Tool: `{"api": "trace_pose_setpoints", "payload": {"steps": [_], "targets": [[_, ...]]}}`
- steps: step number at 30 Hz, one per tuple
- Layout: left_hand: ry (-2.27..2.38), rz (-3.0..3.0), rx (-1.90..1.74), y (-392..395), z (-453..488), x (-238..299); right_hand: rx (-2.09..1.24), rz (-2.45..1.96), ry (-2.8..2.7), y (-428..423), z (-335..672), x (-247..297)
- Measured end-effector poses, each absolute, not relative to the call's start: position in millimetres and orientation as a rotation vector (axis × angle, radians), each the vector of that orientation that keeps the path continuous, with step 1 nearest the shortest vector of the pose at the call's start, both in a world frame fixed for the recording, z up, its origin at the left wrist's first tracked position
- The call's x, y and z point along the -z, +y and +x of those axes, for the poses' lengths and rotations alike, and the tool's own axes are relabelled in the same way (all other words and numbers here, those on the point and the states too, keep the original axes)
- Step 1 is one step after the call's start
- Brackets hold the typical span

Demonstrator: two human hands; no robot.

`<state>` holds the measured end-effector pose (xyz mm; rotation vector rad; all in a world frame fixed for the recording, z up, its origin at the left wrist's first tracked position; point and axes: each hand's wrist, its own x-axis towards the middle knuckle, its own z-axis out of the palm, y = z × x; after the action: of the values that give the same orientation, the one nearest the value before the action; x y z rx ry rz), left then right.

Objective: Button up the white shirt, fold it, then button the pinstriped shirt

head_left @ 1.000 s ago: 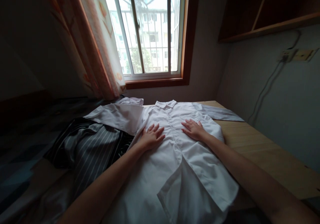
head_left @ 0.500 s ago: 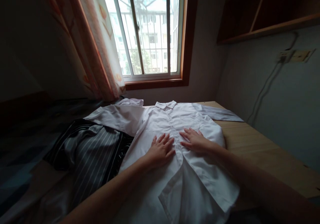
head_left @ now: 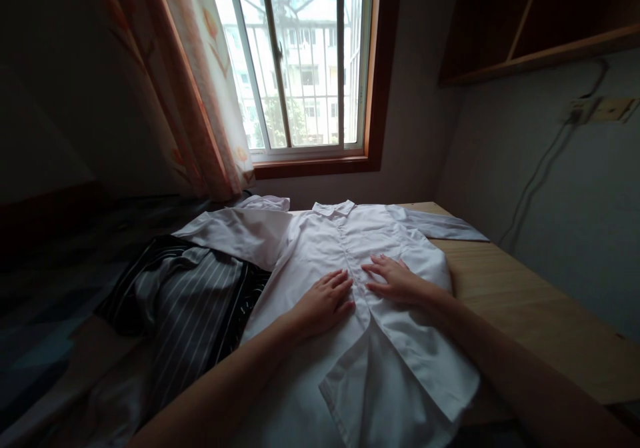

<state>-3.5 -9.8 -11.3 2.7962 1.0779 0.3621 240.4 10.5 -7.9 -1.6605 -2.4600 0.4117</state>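
Note:
A white button-up shirt lies spread face up, its collar toward the window and its sleeves out to both sides. Its front is closed along the upper placket, while the lower hem parts into two flaps. My left hand rests flat on the shirt just left of the placket, fingers stretched out. On the other side of the placket, my right hand lies palm down on the cloth with its fingers slightly spread. Neither hand grips the fabric.
Under the shirt is a wooden board table. Dark striped cloth lies bunched at the left, partly beneath the left sleeve. A curtain hangs beside the window. At the right wall are a shelf and a cord.
The fingers of my left hand have drawn closer together, and that hand has shifted slightly right. My right hand stays nearly in place on the shirt. The view has moved a little.

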Motion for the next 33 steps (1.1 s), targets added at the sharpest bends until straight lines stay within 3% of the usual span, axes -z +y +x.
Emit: {"api": "trace_pose_setpoints", "payload": {"steps": [10,16,21,26,33], "targets": [[1.012,2.775,-0.242,-11.7,-3.7,3.5,-0.321,-1.295,-2.388,2.1,240.0,-5.2],[0.998,2.760,-0.077,-11.8,-5.1,1.1,-0.422,-1.380,-2.300,-0.8,214.8,-5.4],[1.015,2.799,-0.147,-17.1,-5.3,2.8,-0.375,-1.431,-2.311,-2.6,210.6,-2.1],[0.897,2.835,-0.340,-27.1,-1.0,-0.5,-0.542,-1.403,-2.237,-0.9,218.7,-4.1],[0.831,2.787,-0.244,-33.0,-5.3,-11.9,-0.613,-1.323,-2.148,2.4,223.9,-8.4]]}}
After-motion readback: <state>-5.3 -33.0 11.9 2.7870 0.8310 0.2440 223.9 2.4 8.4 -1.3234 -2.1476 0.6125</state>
